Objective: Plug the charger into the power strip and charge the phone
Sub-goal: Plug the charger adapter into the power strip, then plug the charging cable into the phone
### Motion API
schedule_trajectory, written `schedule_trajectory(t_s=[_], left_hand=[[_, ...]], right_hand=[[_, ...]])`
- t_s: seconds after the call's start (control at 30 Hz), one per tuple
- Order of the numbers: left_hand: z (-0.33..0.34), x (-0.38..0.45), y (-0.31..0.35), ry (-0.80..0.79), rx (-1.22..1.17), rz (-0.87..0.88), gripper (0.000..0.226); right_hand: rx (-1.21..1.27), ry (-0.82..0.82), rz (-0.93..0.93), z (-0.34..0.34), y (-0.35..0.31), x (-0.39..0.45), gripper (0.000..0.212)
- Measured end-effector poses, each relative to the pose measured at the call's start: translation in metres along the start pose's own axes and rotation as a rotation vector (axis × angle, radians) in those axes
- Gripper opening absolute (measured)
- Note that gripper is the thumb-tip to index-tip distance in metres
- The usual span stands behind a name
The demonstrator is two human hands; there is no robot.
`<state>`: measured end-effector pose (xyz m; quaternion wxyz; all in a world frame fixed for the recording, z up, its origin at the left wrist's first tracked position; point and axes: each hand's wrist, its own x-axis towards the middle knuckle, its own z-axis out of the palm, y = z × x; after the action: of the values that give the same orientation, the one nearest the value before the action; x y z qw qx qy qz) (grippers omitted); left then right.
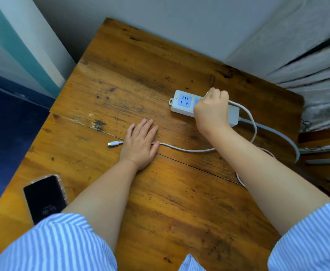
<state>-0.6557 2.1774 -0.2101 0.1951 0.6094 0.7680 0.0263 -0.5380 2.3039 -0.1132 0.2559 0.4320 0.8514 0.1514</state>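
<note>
A white power strip (181, 102) with blue sockets lies on the wooden table (132, 61), at the right. My right hand (212, 108) is closed over the charger plug, pressed onto the strip's second socket; the plug itself is mostly hidden. The white charging cable (183, 149) runs from that hand in a loop to the left. My left hand (139, 142) lies flat and open on the cable, just behind its USB-C end (114, 143). The phone (44, 198), screen lit, lies at the table's near left edge.
The strip's thick grey cord (281, 135) trails off the table's right edge. A grey wall stands behind the table, pale curtains (316, 63) hang at the right, and blue floor (9, 124) lies to the left.
</note>
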Motion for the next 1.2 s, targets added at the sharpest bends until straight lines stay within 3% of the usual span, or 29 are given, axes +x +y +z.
schedule_trajectory(t_s=[0.27,0.4,0.53,0.67,0.73,1.0,1.2], left_hand=[[-0.020,-0.057,-0.037,0.115,0.043,0.150,0.045],[-0.033,-0.106,-0.077,0.125,0.097,0.106,0.042],[-0.040,-0.152,-0.119,0.076,0.317,0.149,0.051],[-0.032,-0.184,-0.148,-0.321,0.467,0.104,0.069],[-0.030,-0.196,-0.150,-0.412,0.551,0.116,0.084],[-0.024,-0.204,-0.144,-0.441,0.704,0.131,0.092],[-0.023,-0.212,-0.163,-0.352,0.712,0.373,0.087]], right_hand=[[0.054,0.031,0.077,0.003,-0.015,-0.017,0.034],[0.313,0.174,-0.216,0.005,-0.069,-0.035,0.031],[0.557,0.051,-0.420,-0.006,-0.138,-0.050,0.044],[0.627,0.087,-0.334,-0.003,-0.168,-0.060,0.036],[0.654,0.148,-0.300,0.003,-0.174,-0.068,0.028],[0.932,0.110,-0.136,0.014,-0.206,-0.132,0.021],[0.934,0.090,-0.018,0.008,-0.236,-0.197,0.020]])
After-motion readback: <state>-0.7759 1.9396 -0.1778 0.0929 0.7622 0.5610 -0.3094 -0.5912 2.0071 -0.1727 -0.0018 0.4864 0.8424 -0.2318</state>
